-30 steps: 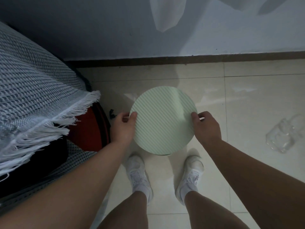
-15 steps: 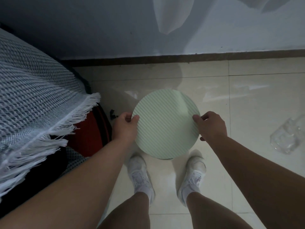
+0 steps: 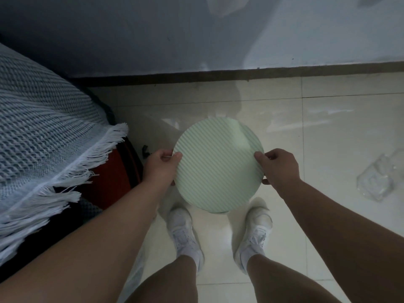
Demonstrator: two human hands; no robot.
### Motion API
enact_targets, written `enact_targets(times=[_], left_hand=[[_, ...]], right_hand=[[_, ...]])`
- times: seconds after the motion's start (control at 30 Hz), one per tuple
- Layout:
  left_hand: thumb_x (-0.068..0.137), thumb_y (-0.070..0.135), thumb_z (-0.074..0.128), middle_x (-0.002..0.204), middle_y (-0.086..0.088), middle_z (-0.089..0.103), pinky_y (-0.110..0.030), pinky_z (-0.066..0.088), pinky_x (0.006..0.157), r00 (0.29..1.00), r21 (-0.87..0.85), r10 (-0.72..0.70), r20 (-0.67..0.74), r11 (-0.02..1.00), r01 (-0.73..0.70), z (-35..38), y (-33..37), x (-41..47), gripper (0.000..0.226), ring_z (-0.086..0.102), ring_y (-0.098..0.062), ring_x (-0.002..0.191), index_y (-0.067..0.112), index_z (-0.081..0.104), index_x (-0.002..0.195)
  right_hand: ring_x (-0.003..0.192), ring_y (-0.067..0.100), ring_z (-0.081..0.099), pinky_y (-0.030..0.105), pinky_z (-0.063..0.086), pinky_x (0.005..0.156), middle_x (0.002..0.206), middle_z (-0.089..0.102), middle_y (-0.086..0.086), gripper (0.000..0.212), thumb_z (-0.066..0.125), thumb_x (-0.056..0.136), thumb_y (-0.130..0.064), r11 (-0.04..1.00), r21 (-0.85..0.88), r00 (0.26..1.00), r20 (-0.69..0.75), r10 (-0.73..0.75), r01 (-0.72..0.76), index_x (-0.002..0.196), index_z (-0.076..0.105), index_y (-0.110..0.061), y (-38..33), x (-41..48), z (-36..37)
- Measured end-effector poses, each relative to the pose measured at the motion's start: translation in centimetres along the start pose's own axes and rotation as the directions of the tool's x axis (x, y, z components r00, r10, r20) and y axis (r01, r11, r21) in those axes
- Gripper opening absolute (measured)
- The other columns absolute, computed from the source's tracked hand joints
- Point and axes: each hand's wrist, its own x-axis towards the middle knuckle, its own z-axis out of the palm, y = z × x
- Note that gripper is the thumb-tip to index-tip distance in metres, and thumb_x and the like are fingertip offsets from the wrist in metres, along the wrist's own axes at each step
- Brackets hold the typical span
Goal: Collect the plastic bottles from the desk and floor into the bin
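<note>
A round pale-green striped bin lid [image 3: 218, 165] faces me, held flat above the floor in front of my feet. My left hand [image 3: 161, 167] pinches its left edge, thumb on top. My right hand [image 3: 277, 166] grips its right edge the same way. The lid hides whatever is beneath it; only a dark sliver shows under its near edge. A crushed clear plastic bottle [image 3: 378, 178] lies on the tiles at the far right, well apart from both hands.
A grey knitted blanket with white fringe [image 3: 48, 141] covers furniture on the left, over something red [image 3: 111, 178]. A wall with a dark skirting board [image 3: 240, 74] runs across the back. My white shoes [image 3: 183, 235] stand on glossy cream tiles.
The lid has stayed in both hands with only a small shift; the view has drifted slightly, and my right hand's grip has moved a little down the rim.
</note>
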Motion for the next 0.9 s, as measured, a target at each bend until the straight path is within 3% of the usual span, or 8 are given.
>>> enact_targets(times=[0.17, 0.27, 0.4, 0.5, 0.57, 0.67, 0.77, 0.9], left_hand=[[0.093, 0.032, 0.072, 0.073, 0.016, 0.071, -0.024, 0.055, 0.044, 0.999, -0.116, -0.019, 0.039, 0.993, 0.023, -0.5, -0.4, -0.7, 0.011, 0.068, -0.001, 0.062, 0.026, 0.07, 0.084], [0.097, 0.032, 0.068, 0.089, 0.015, 0.075, -0.03, 0.061, 0.064, 0.994, -0.14, -0.01, 0.11, 0.99, 0.026, -1.0, -0.4, -1.5, 0.018, 0.072, -0.003, 0.075, 0.022, 0.075, 0.11], [0.1, 0.024, 0.064, 0.12, -0.005, 0.073, -0.048, 0.058, 0.096, 0.992, -0.182, 0.008, 0.124, 0.983, 0.014, -1.4, 0.1, -2.8, 0.037, 0.071, -0.024, 0.107, 0.013, 0.065, 0.136], [0.1, 0.024, 0.064, 0.131, -0.009, 0.067, -0.051, 0.056, 0.1, 0.991, -0.219, -0.02, 0.129, 0.975, 0.048, -1.6, 0.5, -3.3, 0.047, 0.068, -0.026, 0.114, 0.013, 0.055, 0.145], [0.1, 0.026, 0.064, 0.127, -0.004, 0.065, -0.047, 0.058, 0.095, 0.99, -0.238, -0.026, 0.137, 0.969, 0.059, -1.8, 0.5, -3.5, 0.05, 0.068, -0.019, 0.105, 0.015, 0.052, 0.148], [0.1, 0.029, 0.063, 0.112, 0.004, 0.063, -0.044, 0.059, 0.09, 0.991, -0.237, -0.048, 0.126, 0.968, 0.077, -2.3, 0.4, -4.0, 0.051, 0.064, -0.014, 0.097, 0.019, 0.05, 0.148], [0.1, 0.032, 0.062, 0.121, 0.003, 0.064, -0.045, 0.057, 0.09, 0.992, -0.137, -0.052, 0.114, 0.988, 0.068, -3.0, 0.1, -5.0, 0.046, 0.064, -0.017, 0.106, 0.021, 0.054, 0.144], [0.098, 0.037, 0.061, 0.113, 0.009, 0.067, -0.039, 0.059, 0.08, 0.991, -0.042, -0.048, 0.128, 0.998, 0.053, -4.7, 0.6, -7.6, 0.037, 0.064, -0.01, 0.086, 0.028, 0.061, 0.134]], right_hand=[[0.06, 0.025, 0.07, 0.054, 0.064, 0.067, 0.077, 0.069, -0.002, 0.034, 0.073, 0.082, -0.048, 0.998, 0.058, 1.0, 0.015, -0.002, 0.001, 0.091, 0.07, -0.015, 0.1, -0.7, -0.1], [0.068, 0.022, 0.069, 0.054, 0.064, 0.073, 0.083, 0.067, -0.008, 0.03, 0.069, 0.085, -0.045, 0.997, 0.076, 0.999, 0.028, -0.018, 0.015, 0.099, 0.069, -0.018, 0.2, -1.3, -0.2], [0.089, 0.027, 0.071, 0.053, 0.06, 0.087, 0.091, 0.07, -0.006, 0.038, 0.066, 0.087, -0.042, 0.997, 0.073, 0.999, 0.052, -0.013, 0.01, 0.115, 0.071, -0.017, 0.4, -2.0, -0.5], [0.097, 0.029, 0.071, 0.054, 0.058, 0.09, 0.104, 0.073, 0.005, 0.045, 0.065, 0.088, -0.042, 0.998, 0.062, 0.998, 0.06, -0.013, 0.01, 0.121, 0.069, -0.012, 0.7, -2.1, -0.6], [0.101, 0.032, 0.07, 0.055, 0.057, 0.092, 0.112, 0.072, 0.01, 0.05, 0.065, 0.088, -0.044, 0.998, 0.066, 0.998, 0.06, -0.001, -0.003, 0.124, 0.068, -0.01, 0.8, -2.2, -0.7], [0.09, 0.032, 0.071, 0.056, 0.058, 0.091, 0.109, 0.072, 0.012, 0.049, 0.065, 0.088, -0.043, 0.995, 0.093, 0.997, 0.072, 0.019, -0.026, 0.122, 0.067, -0.008, 1.1, -2.6, -1.0], [0.069, 0.029, 0.064, 0.05, 0.061, 0.08, 0.089, 0.069, 0.011, 0.039, 0.064, 0.09, -0.031, 0.983, 0.165, 0.991, 0.114, 0.066, -0.085, 0.112, 0.067, 0.002, 1.4, -3.2, -1.5], [0.069, 0.028, 0.06, 0.041, 0.057, 0.067, 0.083, 0.062, 0.013, 0.02, 0.064, 0.094, -0.017, 0.942, 0.284, 0.976, 0.172, 0.134, -0.18, 0.1, 0.068, 0.002, 0.9, -5.6, -3.2]])
